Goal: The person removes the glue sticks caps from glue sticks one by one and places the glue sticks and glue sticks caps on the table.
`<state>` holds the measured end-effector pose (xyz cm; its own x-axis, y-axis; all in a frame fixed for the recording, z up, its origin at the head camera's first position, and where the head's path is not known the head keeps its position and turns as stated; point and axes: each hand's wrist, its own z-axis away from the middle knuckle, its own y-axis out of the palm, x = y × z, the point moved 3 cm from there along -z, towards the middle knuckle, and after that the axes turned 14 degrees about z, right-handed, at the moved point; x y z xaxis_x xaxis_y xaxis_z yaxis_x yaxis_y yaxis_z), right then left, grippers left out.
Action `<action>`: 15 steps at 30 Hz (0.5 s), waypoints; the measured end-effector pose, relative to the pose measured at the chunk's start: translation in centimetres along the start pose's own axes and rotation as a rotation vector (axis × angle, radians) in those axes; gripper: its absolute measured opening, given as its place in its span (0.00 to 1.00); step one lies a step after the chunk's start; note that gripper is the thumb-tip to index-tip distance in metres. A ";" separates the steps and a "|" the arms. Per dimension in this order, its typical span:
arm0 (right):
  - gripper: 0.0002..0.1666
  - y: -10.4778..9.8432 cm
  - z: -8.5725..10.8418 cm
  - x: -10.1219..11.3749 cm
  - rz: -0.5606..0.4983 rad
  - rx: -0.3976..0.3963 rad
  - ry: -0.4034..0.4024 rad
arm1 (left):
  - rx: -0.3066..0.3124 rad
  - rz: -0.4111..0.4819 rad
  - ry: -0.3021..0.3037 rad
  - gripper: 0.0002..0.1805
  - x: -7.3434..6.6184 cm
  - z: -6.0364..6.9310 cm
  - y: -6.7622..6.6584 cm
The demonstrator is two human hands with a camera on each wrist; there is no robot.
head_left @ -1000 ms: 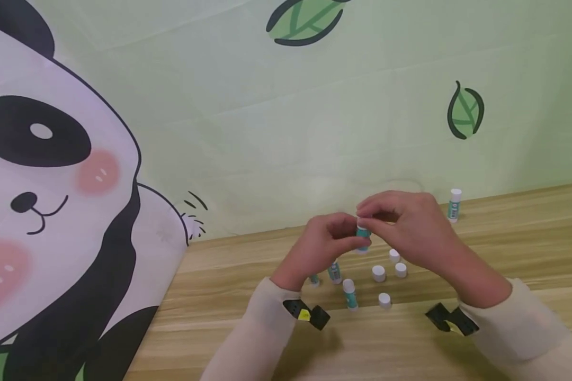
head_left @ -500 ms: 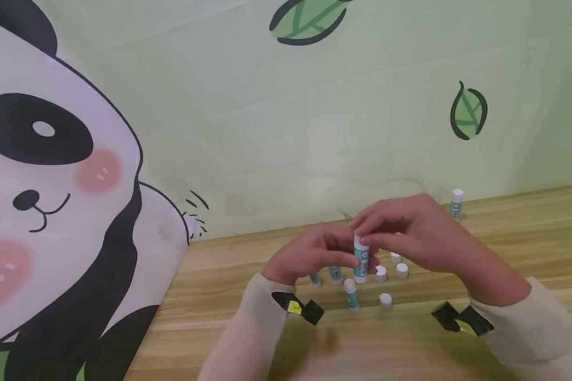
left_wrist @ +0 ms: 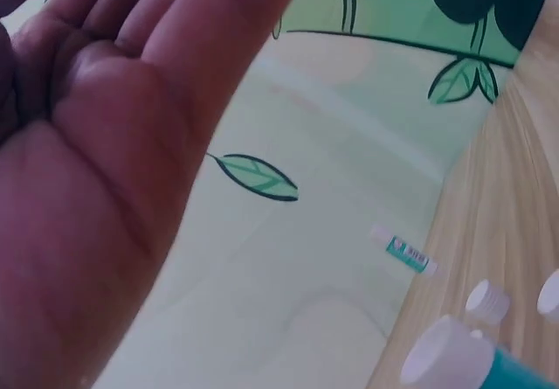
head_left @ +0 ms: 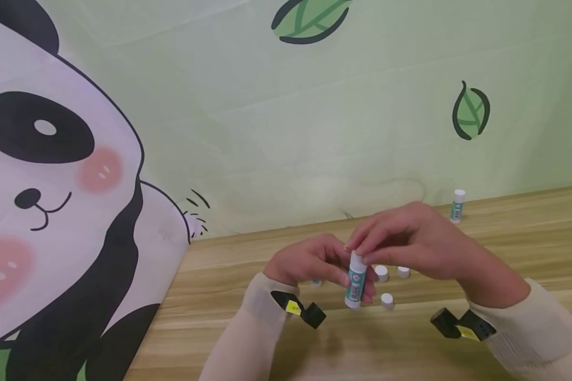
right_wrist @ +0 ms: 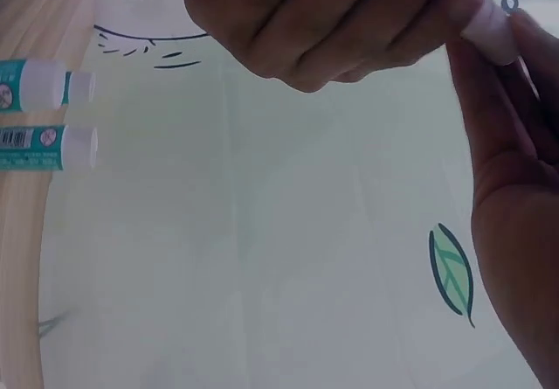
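Observation:
In the head view my left hand [head_left: 310,262] holds a glue stick [head_left: 356,286] by its teal-and-white body, tilted a little, above the table. My right hand [head_left: 417,241] pinches the white cap [head_left: 356,260] at its upper end between thumb and fingers. That pinched cap [right_wrist: 491,35] also shows in the right wrist view, between the two hands. Whether the cap is fully seated is hidden by the fingers. Several loose white caps [head_left: 381,273] lie on the table just beyond the held glue stick. Another glue stick [head_left: 316,283] is mostly hidden behind my left hand.
A single capped glue stick [head_left: 457,206] stands at the table's back right, near the green backdrop [head_left: 248,148] printed with a panda and leaves. Other upright glue sticks [right_wrist: 31,149] appear at the left of the right wrist view. The wooden table [head_left: 209,328] extends toward me.
Both hands have come down and nearer with the glue stick, which now covers the standing sticks behind it. My right fingers have stayed at its upper end.

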<state>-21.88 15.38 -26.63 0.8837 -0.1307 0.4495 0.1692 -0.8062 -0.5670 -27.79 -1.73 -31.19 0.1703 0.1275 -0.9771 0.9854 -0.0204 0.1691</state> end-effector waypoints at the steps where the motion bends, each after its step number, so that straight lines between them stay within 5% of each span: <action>1: 0.19 -0.1 0.1 0.0 -0.029 -0.009 -0.020 | 0.017 0.017 -0.014 0.18 0.1 0.0 0.1; 7: 0.19 -0.4 0.0 0.1 -0.118 -0.066 -0.079 | 0.041 0.036 -0.021 0.21 0.1 0.1 0.1; 15: 0.18 -0.7 0.0 -0.1 -0.082 -0.089 -0.055 | 0.001 -0.038 0.033 0.26 -0.4 0.3 -0.3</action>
<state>-22.11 15.95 -26.24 0.8916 -0.0319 0.4517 0.2050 -0.8610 -0.4654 -28.18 -2.03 -30.91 0.1325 0.1605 -0.9781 0.9912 -0.0156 0.1317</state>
